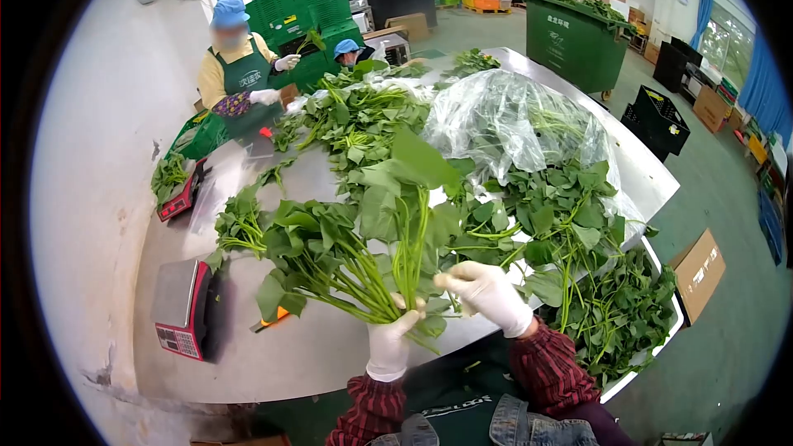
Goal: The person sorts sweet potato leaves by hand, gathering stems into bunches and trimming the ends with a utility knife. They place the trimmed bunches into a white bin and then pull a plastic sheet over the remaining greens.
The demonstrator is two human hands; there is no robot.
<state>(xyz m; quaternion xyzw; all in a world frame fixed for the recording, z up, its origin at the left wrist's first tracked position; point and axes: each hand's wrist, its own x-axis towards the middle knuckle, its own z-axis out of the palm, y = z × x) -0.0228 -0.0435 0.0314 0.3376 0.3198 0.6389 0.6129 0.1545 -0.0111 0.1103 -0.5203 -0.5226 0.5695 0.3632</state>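
My left hand, in a white glove, is closed round the lower stems of a bunch of leafy greens. The bunch stands up from the fist, its broad leaves fanned out above the metal table. More long stems with leaves spread to the left from close by this hand. My right hand, gloved too, is just right of the bunch with its fingertips pinched together; what they hold, if anything, I cannot tell. Loose greens lie beyond the right hand.
A digital scale and an orange-handled tool are on the table's left. Clear plastic covers part of the heap. A white bin of greens stands at right. Across the table, a person in a green apron works near another scale.
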